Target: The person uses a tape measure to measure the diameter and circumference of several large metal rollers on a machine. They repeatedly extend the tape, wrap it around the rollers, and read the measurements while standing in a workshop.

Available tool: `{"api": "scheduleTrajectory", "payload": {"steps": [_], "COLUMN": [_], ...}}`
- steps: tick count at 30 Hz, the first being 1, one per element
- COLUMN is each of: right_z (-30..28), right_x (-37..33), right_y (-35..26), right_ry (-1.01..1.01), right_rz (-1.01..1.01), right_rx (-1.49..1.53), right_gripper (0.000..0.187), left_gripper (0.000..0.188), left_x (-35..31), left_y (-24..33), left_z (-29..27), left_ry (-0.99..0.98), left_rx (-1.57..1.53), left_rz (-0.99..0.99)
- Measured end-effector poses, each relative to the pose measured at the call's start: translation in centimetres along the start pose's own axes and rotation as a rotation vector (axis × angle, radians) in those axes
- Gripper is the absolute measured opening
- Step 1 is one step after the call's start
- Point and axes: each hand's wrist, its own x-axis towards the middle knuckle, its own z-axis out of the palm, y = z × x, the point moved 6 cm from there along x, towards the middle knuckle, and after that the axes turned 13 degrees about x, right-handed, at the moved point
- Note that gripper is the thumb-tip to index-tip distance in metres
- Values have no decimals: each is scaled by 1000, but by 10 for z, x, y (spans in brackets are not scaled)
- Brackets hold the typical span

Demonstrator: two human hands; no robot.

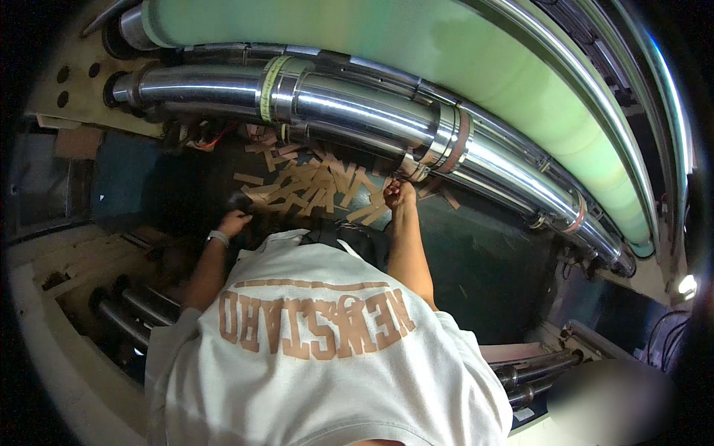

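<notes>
My right hand (399,193) is raised to the underside of a long shiny metal roller (364,108), just below a metal collar (439,137) with a reddish-brown band. Its fingers are curled closed, and what they hold, if anything, is hidden. Lower and to the left, my left hand (236,223) hangs with fingers bent together beside a dark, unclear shape. I cannot make out what is in it. On the dark floor between and beyond my hands lies a loose pile of tan cardboard strips (316,182).
A large pale green roller (357,33) runs beyond the metal one, with a thin chrome bar (554,59) along it. A yellow-green band (269,89) circles the metal roller at left. Dark rollers (123,316) sit at lower left, others (539,375) at lower right.
</notes>
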Motion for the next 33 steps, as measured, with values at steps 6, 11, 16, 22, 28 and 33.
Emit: {"api": "scheduleTrajectory", "payload": {"steps": [6,11,16,22,28,33], "right_z": [-3,6,-26,10,5,6], "right_x": [-20,-8,41,-11,1,-2], "right_y": [2,-4,-25,-13,-16,-21], "right_ry": [34,-30,-148,-206,-483,-406], "right_rz": [56,55,2,250,542,439], "right_rx": [39,-62,-26,20,44,-21], "right_gripper": [21,20,19,29,28,32], "left_gripper": [46,41,41,42,45,48], "left_x": [13,33,31,20,25,17], "left_y": [-12,-49,-34,-32,-35,-43], "left_z": [14,39,31,31,25,15], "left_ry": [7,-85,-87,-133,-91,-4], "left_rx": [41,215,153,41,36,51], "left_rz": [14,105,63,-11,12,-25]}}
